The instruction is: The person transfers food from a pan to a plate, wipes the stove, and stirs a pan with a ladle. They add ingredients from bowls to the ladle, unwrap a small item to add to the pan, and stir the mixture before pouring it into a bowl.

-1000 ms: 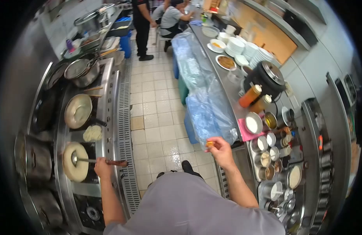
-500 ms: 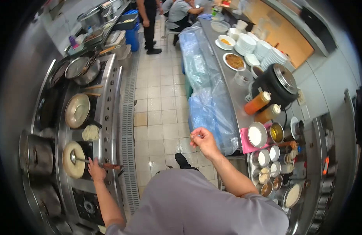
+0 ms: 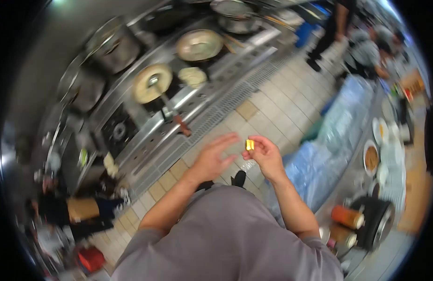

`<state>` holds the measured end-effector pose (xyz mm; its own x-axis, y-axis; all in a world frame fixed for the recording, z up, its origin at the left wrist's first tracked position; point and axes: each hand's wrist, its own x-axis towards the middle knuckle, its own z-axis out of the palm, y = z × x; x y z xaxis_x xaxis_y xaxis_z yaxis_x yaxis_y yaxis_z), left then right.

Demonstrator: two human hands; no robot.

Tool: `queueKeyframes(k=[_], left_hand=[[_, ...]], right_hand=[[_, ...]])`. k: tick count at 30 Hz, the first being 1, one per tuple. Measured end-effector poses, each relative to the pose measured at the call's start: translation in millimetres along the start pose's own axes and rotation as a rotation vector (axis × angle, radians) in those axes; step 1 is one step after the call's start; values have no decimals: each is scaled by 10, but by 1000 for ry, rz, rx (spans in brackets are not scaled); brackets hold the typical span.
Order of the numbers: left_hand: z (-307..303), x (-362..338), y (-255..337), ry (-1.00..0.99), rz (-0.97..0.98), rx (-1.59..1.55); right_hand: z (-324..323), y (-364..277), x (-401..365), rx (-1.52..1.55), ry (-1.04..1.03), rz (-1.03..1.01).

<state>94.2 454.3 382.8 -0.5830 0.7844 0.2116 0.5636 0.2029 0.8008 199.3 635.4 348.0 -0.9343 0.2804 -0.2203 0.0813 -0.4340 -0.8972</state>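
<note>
Between the fingertips of my right hand (image 3: 268, 158) is a small shiny yellow piece (image 3: 249, 144), held in front of my body above the floor. My left hand (image 3: 214, 158) is just to its left, fingers spread, blurred and holding nothing. On the stove, a pan of pale food (image 3: 144, 92) has a ladle (image 3: 166, 99) resting in it, its brown handle sticking out over the front edge. A pale flat piece of food (image 3: 193, 77) lies beside the pan.
The steel stove (image 3: 146, 152) runs along the left with another pan (image 3: 200, 45) and large pots (image 3: 114, 49). Blue plastic (image 3: 310, 164) hangs by the right counter, which holds sauce bottles (image 3: 348, 217) and a black pot (image 3: 373, 222). People (image 3: 331, 35) are at the back and lower left.
The view has turned toward the stove. My left hand has moved away from the ladle handle to near my right hand, where a yellow piece now shows clearly.
</note>
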Motion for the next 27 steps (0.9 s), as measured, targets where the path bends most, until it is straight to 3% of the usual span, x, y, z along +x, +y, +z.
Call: queueKeyframes(k=[4,14,21,27], left_hand=[[74,-211,-68,115,8,42],[-54,-611,-324,246,-179,226],[-544,-709,-710,326,-305,186],[-1228,-738,-1162,366,-132,182]], right_hand=[[221,270,183,-122,-212,-44],[651,723,443,-327,-285,-18],[1185,752,856,-412,-275,-54],[1955,773,1270,-738,-256,-185]])
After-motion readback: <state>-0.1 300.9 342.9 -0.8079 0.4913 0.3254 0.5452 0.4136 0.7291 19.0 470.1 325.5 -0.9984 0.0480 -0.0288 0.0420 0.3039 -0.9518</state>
